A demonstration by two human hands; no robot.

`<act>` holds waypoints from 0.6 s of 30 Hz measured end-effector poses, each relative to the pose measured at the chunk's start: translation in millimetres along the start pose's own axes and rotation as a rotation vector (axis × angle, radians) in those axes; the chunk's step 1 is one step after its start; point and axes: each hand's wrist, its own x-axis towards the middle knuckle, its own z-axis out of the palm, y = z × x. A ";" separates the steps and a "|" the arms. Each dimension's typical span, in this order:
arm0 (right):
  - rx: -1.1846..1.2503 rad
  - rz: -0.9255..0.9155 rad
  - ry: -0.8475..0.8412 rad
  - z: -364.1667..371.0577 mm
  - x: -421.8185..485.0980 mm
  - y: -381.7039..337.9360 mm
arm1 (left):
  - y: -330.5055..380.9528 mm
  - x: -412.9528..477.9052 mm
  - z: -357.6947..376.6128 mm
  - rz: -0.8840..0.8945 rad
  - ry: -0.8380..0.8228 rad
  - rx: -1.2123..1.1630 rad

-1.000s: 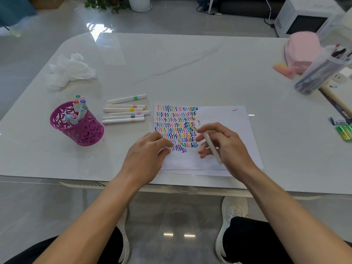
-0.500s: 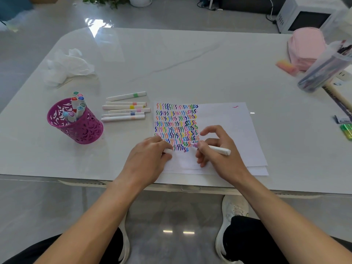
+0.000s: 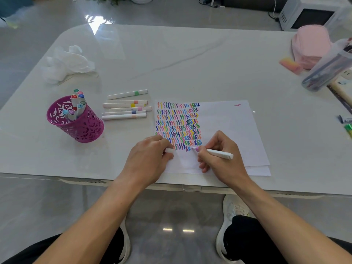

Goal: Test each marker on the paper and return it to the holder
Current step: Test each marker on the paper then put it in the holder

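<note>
While the right hand (image 3: pixel 222 159) pinches a white marker (image 3: pixel 219 153) between thumb and curled fingers, its pale pink tip touches the paper (image 3: pixel 228 126) at the right end of the lowest row of squiggles. The marker's back end sticks out past the knuckles toward the right. The left hand (image 3: pixel 148 159) rests on the paper's near left corner, its fingers curled round a small white cap (image 3: pixel 169 150) (only one end pokes out, so what it is remains uncertain). That hand also covers the lower left of the coloured rows.

A second sheet (image 3: pixel 264 171) lies under the paper; just its near and right edges show. Left of the paper, six capped markers (image 3: pixel 125 109) lie side by side on the white table (image 3: pixel 190 60). Further left stands the purple cut-out holder (image 3: pixel 80 126), with several pens (image 3: pixel 77 103) upright in it, caps up. Their lower halves are hidden by its wall, and the count is hard to make out.

At the far left sits a crumpled white heap (image 3: pixel 66 61), tissue or thin plastic, I cannot tell which. On the right edge a pink pouch (image 3: pixel 310 44) and a tilted clear tub (image 3: pixel 329 69) of pens are partly cut off by the frame, as are some small items nearer the table's front, too blurred to name.
</note>
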 end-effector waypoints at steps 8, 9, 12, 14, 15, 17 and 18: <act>-0.042 -0.003 0.011 1.5 -0.3 -0.5 | -0.4 0.6 0.4 -0.012 -0.012 0.004; -0.049 -0.002 0.011 1.8 -0.4 -0.4 | -0.4 0.8 0.2 -0.012 -0.016 0.003; -0.067 -0.002 0.011 1.9 -0.7 0.1 | -0.3 1.1 0.1 -0.017 -0.023 -0.002; -0.075 -0.002 0.007 1.8 -0.7 -0.3 | -0.3 1.2 0.3 -0.023 -0.028 -0.003; -0.077 -0.001 0.004 1.8 -0.7 -0.5 | -0.3 1.3 0.4 -0.026 -0.030 -0.004; -0.090 0.006 -0.002 1.6 -0.7 -0.6 | -0.1 1.5 1.0 -0.030 -0.033 -0.003; -0.096 0.010 -0.003 1.7 -0.8 -0.8 | -0.1 1.5 1.3 -0.031 -0.034 -0.002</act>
